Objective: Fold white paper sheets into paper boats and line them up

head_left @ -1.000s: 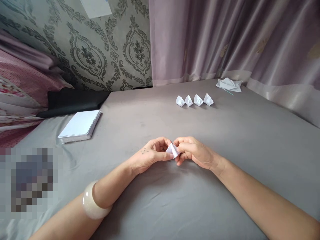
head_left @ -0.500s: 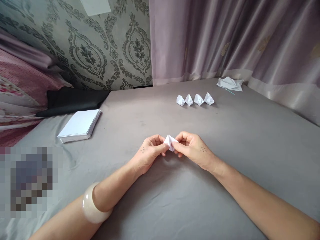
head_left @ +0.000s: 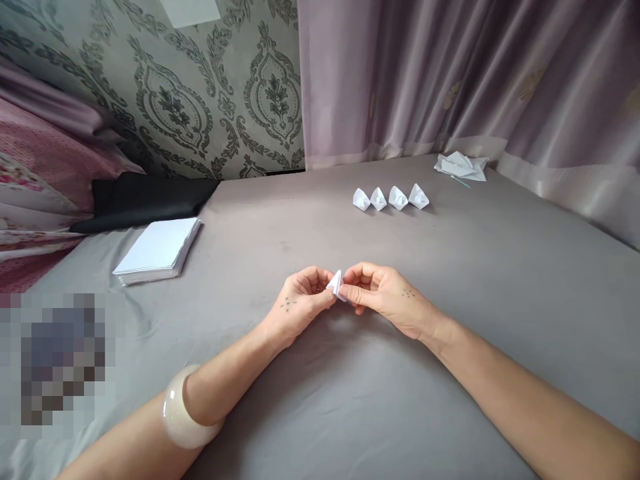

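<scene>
A small folded white paper (head_left: 337, 284) is pinched between my two hands, just above the grey cloth. My left hand (head_left: 303, 297) is closed on its left side, thumb in front and fingers curled behind. From the right, my right hand (head_left: 384, 297) grips the other side between thumb and curled fingers. The paper looks narrow, with a pointed top and several layers showing at its edge. Its back is hidden by my fingers. Beyond my hands, several small folded paper boats (head_left: 399, 198) stand in a row.
A stack of white paper sheets (head_left: 157, 248) lies at the left, before a black cloth (head_left: 150, 200). Loose folded papers (head_left: 460, 165) and a thin light-blue stick (head_left: 461, 182) lie at the back right, near the curtain (head_left: 390, 80). A blurred patch (head_left: 57, 360) covers something at lower left.
The folded paper has gone from a wide, spread diamond facing me to a narrower, turned shape. My right fingers have shifted slightly left around it.
</scene>
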Available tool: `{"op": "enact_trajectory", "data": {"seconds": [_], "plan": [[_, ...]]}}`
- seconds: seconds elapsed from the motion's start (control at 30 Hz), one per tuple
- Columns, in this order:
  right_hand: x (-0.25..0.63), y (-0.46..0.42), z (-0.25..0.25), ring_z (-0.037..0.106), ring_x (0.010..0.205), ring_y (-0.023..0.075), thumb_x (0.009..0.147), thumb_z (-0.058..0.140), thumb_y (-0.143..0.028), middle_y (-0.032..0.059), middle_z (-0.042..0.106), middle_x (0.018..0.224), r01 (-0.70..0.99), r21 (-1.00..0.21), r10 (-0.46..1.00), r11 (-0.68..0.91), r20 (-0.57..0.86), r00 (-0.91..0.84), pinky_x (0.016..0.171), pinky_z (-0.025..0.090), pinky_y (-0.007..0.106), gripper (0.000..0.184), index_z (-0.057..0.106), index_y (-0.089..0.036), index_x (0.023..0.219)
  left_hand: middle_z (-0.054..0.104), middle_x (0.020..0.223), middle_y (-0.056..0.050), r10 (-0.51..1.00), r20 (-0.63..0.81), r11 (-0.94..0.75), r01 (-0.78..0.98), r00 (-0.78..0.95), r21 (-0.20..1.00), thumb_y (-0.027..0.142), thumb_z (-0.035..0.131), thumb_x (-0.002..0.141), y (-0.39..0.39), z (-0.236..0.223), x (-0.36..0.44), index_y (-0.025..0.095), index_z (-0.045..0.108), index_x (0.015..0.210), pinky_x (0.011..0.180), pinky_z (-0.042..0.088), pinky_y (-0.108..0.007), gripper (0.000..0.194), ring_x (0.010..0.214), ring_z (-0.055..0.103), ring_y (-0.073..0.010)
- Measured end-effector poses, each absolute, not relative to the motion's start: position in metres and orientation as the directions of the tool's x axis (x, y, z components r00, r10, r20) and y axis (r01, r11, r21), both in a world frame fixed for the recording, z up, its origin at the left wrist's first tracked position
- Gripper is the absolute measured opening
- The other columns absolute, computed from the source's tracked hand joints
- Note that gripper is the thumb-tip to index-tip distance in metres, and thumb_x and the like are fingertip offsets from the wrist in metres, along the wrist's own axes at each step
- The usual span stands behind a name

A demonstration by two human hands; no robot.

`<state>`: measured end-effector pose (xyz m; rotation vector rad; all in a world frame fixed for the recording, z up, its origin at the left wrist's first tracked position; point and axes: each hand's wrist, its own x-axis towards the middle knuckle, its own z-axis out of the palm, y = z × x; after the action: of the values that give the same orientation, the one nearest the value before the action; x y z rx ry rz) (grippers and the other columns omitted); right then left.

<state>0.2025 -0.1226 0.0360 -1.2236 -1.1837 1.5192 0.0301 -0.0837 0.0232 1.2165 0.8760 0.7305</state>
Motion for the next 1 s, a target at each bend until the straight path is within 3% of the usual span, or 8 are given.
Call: {"op": "enact_trajectory", "data": {"seconds": [0.17, 0.47, 0.6, 0.8, 1.0], "plan": [[0.208, -0.121, 0.034, 0.053, 0.071, 0.0101, 0.075, 0.074, -0.04, 0.0012, 0.064, 0.081, -0.059, -0.973, 0.956, -0.223, -0.206, -0.211, 0.061, 0.044, 0.024, 0.023, 0.068, -0.018, 0.082, 0.058, 0.064, 0.002, 0.86, -0.133, 0.146, 0.011, 0.492, 0.989, 0.04, 0.074, 0.073, -0.086, 0.025, 0.031, 0.014, 0.057, 0.075, 0.058, 0.036, -0.021, 0.031, 0.058, 0.048, -0.0073], [0.206, -0.122, 0.036, 0.054, 0.074, 0.0122, 0.076, 0.072, -0.041, 0.0005, 0.061, 0.077, -0.062, -0.973, 0.962, -0.221, -0.207, -0.178, 0.058, 0.043, 0.024, 0.022, 0.069, -0.02, 0.08, 0.058, 0.067, 0.001, 0.884, -0.097, 0.095, 0.027, 0.458, 0.995, 0.04, 0.073, 0.075, -0.086, 0.026, 0.031, 0.015, 0.056, 0.075, 0.058, 0.036, -0.022, 0.03, 0.061, 0.049, -0.0081], [0.21, -0.121, 0.036, 0.048, 0.069, 0.0086, 0.077, 0.073, -0.038, -0.0002, 0.061, 0.084, -0.084, -0.966, 0.94, -0.243, -0.213, -0.267, 0.058, 0.038, 0.023, 0.019, 0.069, -0.021, 0.084, 0.057, 0.065, 0.002, 0.879, -0.086, 0.096, 0.003, 0.468, 0.995, 0.038, 0.076, 0.073, -0.086, 0.026, 0.031, 0.014, 0.058, 0.077, 0.059, 0.036, -0.022, 0.03, 0.062, 0.049, -0.0084], [0.219, -0.116, 0.031, 0.047, 0.077, 0.011, 0.078, 0.072, -0.04, 0.0028, 0.063, 0.089, -0.136, -0.94, 0.878, -0.312, -0.231, -0.419, 0.054, 0.03, 0.023, 0.022, 0.071, -0.02, 0.086, 0.061, 0.071, 0.001, 0.839, -0.085, 0.139, -0.061, 0.538, 0.988, 0.031, 0.078, 0.07, -0.088, 0.029, 0.031, 0.014, 0.063, 0.08, 0.062, 0.041, -0.022, 0.025, 0.065, 0.052, -0.0088], [0.225, -0.113, 0.032, 0.042, 0.066, 0.0099, 0.082, 0.066, -0.046, 0.0027, 0.064, 0.08, -0.116, -0.947, 0.824, -0.299, -0.195, -0.532, 0.053, 0.024, 0.025, 0.028, 0.069, -0.018, 0.088, 0.065, 0.08, -0.002, 0.729, -0.171, 0.323, -0.114, 0.663, 0.939, 0.023, 0.072, 0.074, -0.084, 0.029, 0.027, 0.015, 0.069, 0.084, 0.068, 0.044, -0.024, 0.013, 0.069, 0.055, -0.0105]]}}
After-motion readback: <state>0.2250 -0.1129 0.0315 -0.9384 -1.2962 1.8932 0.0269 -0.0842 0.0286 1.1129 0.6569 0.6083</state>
